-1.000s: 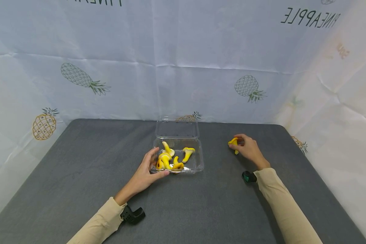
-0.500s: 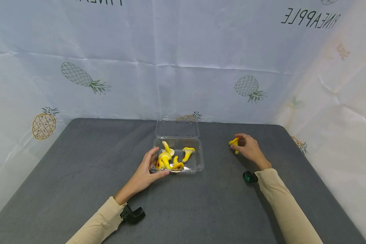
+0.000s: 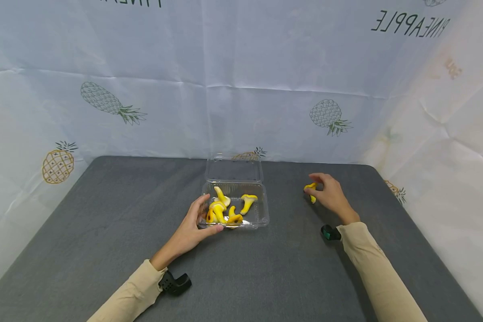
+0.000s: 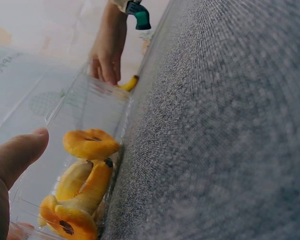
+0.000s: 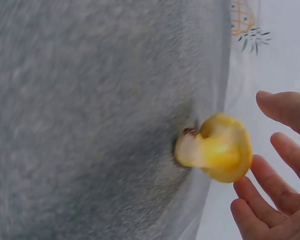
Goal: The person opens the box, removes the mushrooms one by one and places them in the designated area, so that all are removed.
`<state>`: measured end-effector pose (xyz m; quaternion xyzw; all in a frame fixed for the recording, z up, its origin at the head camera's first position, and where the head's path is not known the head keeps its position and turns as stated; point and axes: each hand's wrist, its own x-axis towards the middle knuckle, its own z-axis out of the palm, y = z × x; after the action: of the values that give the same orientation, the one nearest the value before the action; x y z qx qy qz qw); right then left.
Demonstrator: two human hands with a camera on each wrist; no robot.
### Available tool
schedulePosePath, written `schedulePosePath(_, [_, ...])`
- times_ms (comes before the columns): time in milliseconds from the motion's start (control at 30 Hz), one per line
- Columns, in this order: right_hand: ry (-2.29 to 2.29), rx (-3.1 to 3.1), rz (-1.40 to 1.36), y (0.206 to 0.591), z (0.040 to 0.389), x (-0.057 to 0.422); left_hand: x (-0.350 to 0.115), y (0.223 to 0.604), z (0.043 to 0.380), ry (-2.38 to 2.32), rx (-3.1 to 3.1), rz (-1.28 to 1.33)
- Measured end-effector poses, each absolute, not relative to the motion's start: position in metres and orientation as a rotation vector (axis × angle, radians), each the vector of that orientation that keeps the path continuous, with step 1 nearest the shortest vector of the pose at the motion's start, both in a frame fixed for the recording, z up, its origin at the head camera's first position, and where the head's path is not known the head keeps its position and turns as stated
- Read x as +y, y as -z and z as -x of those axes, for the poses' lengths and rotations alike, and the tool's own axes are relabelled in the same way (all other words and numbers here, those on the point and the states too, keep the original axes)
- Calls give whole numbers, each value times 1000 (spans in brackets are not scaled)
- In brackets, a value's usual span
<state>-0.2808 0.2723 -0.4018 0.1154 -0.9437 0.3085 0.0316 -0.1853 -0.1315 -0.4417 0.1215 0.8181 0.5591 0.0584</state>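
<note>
My left hand (image 3: 190, 230) holds the near left corner of a clear plastic clamshell box (image 3: 260, 213), its thumb along the front wall and its fingers at the left side. Several yellow chanterelle mushrooms (image 3: 248, 202) lie inside the box; two of their caps show dark centres in the left wrist view. To the right, my right hand (image 3: 331, 197) is spread around another chanterelle mushroom (image 5: 225, 152). That one stands stem down on the grey table, cap up. In the right wrist view the thumb (image 5: 282, 107) is apart from the cap, and the other fingers are straightened beside it.
The box's hinged lid (image 3: 233, 171) stands open toward the back. A grey cloth covers the table (image 3: 273, 277). Behind it hangs a white curtain (image 3: 241, 116) printed with pineapples.
My right hand has shifted slightly right, and its fingers have spread away from the mushroom, which has moved a little to the right. The left hand and box have stayed put.
</note>
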Motion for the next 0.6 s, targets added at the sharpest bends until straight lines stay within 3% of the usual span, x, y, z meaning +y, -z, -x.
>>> schedulePosePath(600, [-1067, -2853, -458, 383, 272, 244, -131, 441, 185, -1700, 2474, -366])
